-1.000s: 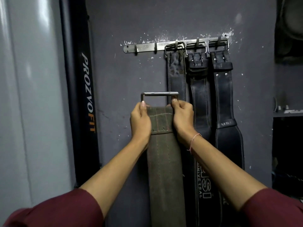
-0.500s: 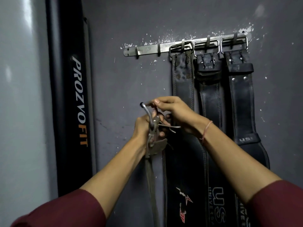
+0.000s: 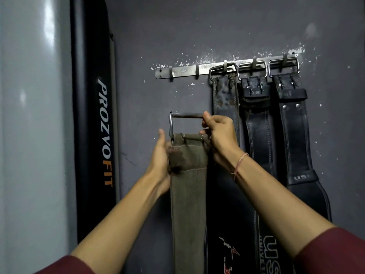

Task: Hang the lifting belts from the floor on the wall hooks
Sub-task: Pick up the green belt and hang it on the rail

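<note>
Head view:
- Olive-green canvas lifting belt [image 3: 188, 194]: held upright in front of the wall between both hands. Its length hangs straight down below the grip and runs out of the bottom of the frame. There is a dark stain near its top left corner.
- Rectangular steel buckle [image 3: 186, 115]: sits on the belt's top end, just above the grip. It is below the rail and on no hook.
- Left hand [image 3: 161, 161]: grips the belt's left edge just under the buckle, with the thumb raised beside the buckle's left side. The fingers are hidden behind the fabric.
- Right hand [image 3: 219, 135]: pinches the buckle's right end, fingers curled round it.
- Flat steel hook rail [image 3: 183, 71]: fixed to the wall above the grip and running off to its right. Its two leftmost hooks [image 3: 171, 75] stand above the grip.
- Three black leather lifting belts [image 3: 258, 131]: hang by their buckles from the rail's other hooks, right of the grip. The nearest passes just behind the right hand.
- Black padded upright lettered PROZVOFIT [image 3: 94, 115]: left of the grip, well apart.
- Dark grey wall [image 3: 158, 36]: behind the grip, with white flecks around the rail.
- Pink thread bracelet [image 3: 240, 163]: on the right wrist.
</note>
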Tool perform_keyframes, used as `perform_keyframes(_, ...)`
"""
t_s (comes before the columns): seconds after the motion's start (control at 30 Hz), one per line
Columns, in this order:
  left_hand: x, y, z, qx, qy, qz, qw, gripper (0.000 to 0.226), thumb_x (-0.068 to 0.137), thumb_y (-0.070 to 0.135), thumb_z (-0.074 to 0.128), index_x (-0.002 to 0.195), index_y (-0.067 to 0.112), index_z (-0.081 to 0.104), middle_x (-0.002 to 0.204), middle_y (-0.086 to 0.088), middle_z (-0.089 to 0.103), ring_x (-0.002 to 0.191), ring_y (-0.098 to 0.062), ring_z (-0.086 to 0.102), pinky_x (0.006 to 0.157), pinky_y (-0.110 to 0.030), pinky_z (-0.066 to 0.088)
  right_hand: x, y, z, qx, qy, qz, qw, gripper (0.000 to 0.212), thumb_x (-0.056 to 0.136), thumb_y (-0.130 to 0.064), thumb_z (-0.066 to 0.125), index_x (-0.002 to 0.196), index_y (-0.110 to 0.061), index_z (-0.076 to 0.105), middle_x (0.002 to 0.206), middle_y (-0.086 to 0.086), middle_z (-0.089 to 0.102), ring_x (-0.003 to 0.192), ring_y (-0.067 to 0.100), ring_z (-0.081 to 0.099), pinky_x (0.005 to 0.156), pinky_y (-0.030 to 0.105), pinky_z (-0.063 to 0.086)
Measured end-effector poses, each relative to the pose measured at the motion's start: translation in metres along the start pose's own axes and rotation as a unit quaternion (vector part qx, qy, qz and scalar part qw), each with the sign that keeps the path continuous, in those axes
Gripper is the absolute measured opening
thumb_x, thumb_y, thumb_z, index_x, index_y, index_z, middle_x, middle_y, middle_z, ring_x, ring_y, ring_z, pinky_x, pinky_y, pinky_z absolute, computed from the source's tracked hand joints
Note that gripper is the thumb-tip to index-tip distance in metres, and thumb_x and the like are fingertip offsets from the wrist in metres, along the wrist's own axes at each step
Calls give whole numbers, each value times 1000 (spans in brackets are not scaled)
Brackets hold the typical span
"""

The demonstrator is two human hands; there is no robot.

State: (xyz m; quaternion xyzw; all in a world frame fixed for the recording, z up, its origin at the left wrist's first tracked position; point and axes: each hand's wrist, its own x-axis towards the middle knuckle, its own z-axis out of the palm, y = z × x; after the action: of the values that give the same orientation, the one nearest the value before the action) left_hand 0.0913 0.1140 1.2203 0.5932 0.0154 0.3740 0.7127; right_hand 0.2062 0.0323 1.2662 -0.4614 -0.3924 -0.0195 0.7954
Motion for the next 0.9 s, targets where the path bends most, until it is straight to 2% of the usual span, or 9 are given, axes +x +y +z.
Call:
perform_keyframes(0.07,4,5,-2,24,17,98,995,68,100,62,27,96,8,69,85,-6,76,83,-18,72,77,-31,57,13,-3,4,1,52,-20,998,37,95,-32,63,63,-15,56,61,6,58,41,12,50,48,28,39)
perform_keyframes(0.17,18,13,5,125,52,251,958,25,106,27,44,92,13,60,73,5,66,67,-4,61,64,-20,50,30,-12,13,-14,108,-44,993,40,94,-31,64,59,-15,54,60,6,59,37,10,48,49,27,37)
perform_keyframes(0.23,33,21,14,148,88,294,940,22,105,16,46,87,14,57,73,1,59,67,-9,54,65,-27,45,39,-22,18,4,95,-60,994,39,95,-30,63,61,-14,53,64,7,61,39,9,53,52,28,42)
perform_keyframes(0.33,68,29,20,147,169,328,918,24,104,17,45,88,5,59,78,-8,55,73,-18,49,69,-34,41,53,-35,22,-17,31,-99,994,33,100,-34,54,75,-13,61,76,3,66,69,17,67,77,39,53)
perform_keyframes(0.43,93,37,28,140,216,353,900,24,103,16,45,88,5,60,75,-2,54,72,-15,48,69,-32,40,56,-40,22,-146,-19,-174,974,34,100,-42,42,103,-13,60,102,3,69,107,25,65,99,48,49)
perform_keyframes(0.5,108,43,32,136,229,355,896,25,103,15,44,84,2,56,72,-1,49,70,-14,43,66,-30,37,61,-44,19,-198,-3,-218,956,34,104,-35,38,112,-10,59,109,5,67,107,23,61,91,38,47)
perform_keyframes(0.6,133,52,38,136,245,353,893,31,101,15,44,77,-5,46,72,-4,37,69,-15,34,64,-30,29,81,-59,15,-261,30,-242,934,32,104,-24,44,98,-4,68,89,2,66,89,20,60,73,31,40)
perform_keyframes(0.77,156,76,59,163,242,358,887,44,103,16,46,61,17,33,60,5,27,60,-15,24,58,-31,22,123,-80,16,-279,87,-248,923,40,98,-27,59,73,2,69,67,14,66,68,26,58,63,33,40)
perform_keyframes(0.9,173,90,71,147,251,358,888,32,103,19,52,77,2,63,59,7,36,59,-12,35,61,-26,31,148,-86,18,-271,128,-228,926,47,96,-28,63,56,-3,55,51,7,46,55,25,42,58,32,32)
